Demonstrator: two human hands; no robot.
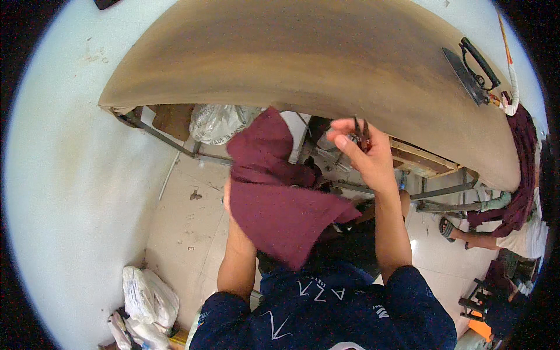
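Observation:
A piece of maroon cloth (274, 216) hangs in folds in front of my body, below the near edge of the padded table. My left hand (227, 197) holds it up from the left side; the cloth covers most of that hand and its fingers. To the right of the cloth, my right hand (371, 158) is raised with its fingers curled round a small pair of thread snips (361, 131). The dark blades point upward and slightly apart, and they do not touch the cloth.
The brown padded ironing table (280, 64) stretches ahead, with an iron (475, 73) on its right end. More maroon cloth (521, 163) drapes off that end, near another person's leg (478, 238). A plastic bag (219, 122) sits under the table; white bags (149, 297) lie lower left.

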